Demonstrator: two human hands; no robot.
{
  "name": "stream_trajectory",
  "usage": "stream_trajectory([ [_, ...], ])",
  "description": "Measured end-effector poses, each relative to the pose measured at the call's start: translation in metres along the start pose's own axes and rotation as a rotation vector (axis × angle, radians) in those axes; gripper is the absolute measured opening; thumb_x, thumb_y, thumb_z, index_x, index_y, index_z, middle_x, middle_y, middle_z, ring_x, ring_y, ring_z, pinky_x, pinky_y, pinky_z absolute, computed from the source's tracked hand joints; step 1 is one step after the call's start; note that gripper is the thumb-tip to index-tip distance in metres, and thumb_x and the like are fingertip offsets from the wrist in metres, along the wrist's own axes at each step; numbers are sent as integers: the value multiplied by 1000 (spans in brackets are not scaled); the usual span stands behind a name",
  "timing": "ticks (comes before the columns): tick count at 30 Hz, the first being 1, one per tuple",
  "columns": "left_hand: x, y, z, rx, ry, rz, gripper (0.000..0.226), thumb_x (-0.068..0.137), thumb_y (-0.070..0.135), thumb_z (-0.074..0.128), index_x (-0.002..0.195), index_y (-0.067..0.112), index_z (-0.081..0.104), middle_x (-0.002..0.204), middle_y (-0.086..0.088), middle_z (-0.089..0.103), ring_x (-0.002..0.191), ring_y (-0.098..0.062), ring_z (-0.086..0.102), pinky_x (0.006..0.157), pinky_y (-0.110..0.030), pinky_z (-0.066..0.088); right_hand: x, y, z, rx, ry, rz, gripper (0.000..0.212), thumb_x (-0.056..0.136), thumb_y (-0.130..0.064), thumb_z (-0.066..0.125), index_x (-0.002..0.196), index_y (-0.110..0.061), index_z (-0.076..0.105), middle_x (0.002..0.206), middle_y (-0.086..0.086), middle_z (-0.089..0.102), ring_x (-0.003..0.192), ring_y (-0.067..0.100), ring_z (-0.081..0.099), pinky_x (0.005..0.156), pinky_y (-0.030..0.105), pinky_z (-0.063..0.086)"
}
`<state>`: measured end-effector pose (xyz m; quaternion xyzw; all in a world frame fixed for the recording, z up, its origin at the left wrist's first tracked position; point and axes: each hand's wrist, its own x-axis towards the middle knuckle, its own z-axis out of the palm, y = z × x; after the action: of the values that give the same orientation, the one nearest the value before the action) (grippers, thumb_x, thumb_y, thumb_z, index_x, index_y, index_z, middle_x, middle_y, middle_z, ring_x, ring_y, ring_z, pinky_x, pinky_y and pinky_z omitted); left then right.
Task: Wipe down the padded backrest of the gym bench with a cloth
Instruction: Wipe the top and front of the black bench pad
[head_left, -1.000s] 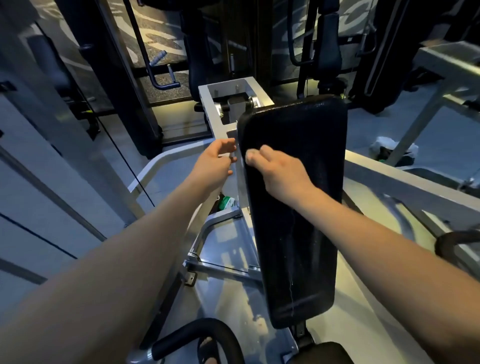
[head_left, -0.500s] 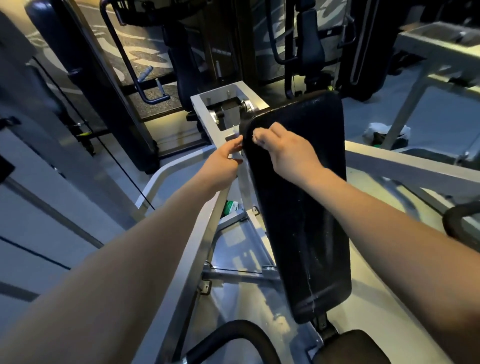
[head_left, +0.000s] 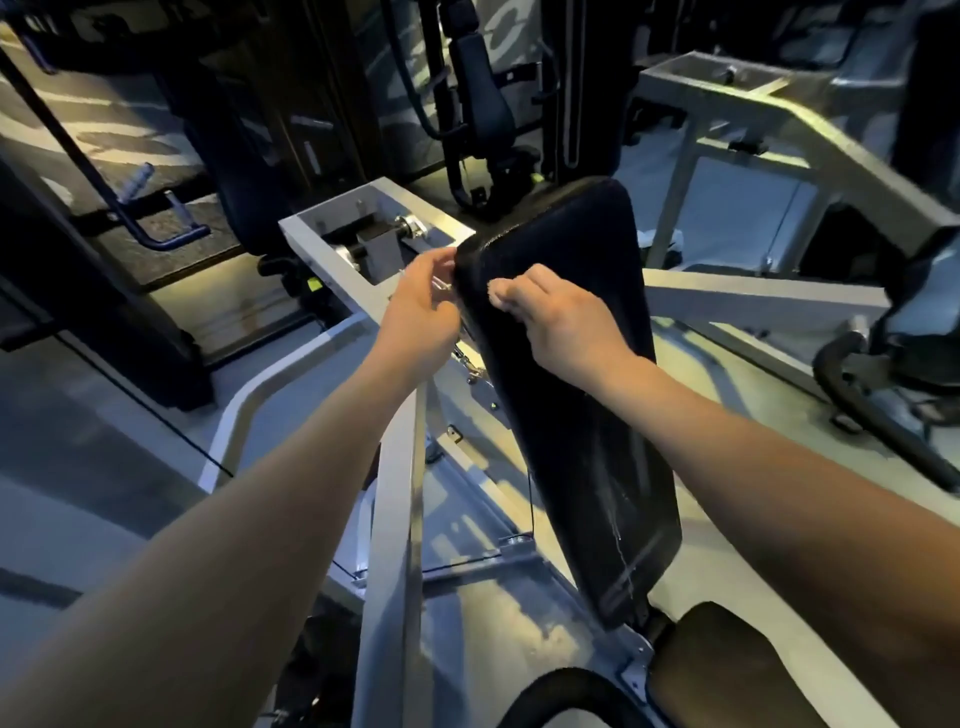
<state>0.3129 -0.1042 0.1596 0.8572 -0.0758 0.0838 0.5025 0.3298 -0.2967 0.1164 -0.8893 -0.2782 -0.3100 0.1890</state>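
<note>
Dim gym, machines everywhere. Left hand (head_left: 421, 306) pinches the backrest (head_left: 566, 374) edge; right hand (head_left: 558, 317) curls on the pad, cloth unseen. I'd wipe top-down.

Both forearms are bare from the lower frame edge to the wrists; no sleeve, watch, band or glove is visible. The left hand (head_left: 423, 312) and the right hand (head_left: 563, 322) are bare and carry no rings. Short fingernails show on the right fingertips (head_left: 501, 293), nearest the backrest (head_left: 597, 415).
</note>
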Motion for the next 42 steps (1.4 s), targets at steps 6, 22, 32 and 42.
stream_trajectory([
  [6,2,-18,2,34,-87,47,75,86,-12,40,151,25,44,137,9,39,126,-13,52,113,-36,44,-89,-9,35,-31,-215,10,35,94,-12,38,124,-24,53,111,2,56,83,32,59,47,35,45],
  [22,-5,-10,20,158,55,119,63,94,-6,46,151,20,42,130,17,36,118,-5,47,95,-14,43,-112,-3,31,-32,-346,76,39,89,-2,55,119,-25,49,105,0,50,76,27,52,50,44,50],
  [32,41,39,29,408,155,153,26,97,17,44,120,16,56,114,5,49,120,-19,43,95,-35,41,-24,20,11,167,-49,276,34,89,-4,57,116,-23,51,103,3,48,80,34,59,65,50,52],
  [42,91,50,73,798,278,178,28,104,31,33,107,12,53,107,-7,53,105,-30,48,75,-39,33,-71,37,32,143,-143,119,7,99,-23,41,99,-16,38,92,14,50,61,40,52,41,46,41],
])
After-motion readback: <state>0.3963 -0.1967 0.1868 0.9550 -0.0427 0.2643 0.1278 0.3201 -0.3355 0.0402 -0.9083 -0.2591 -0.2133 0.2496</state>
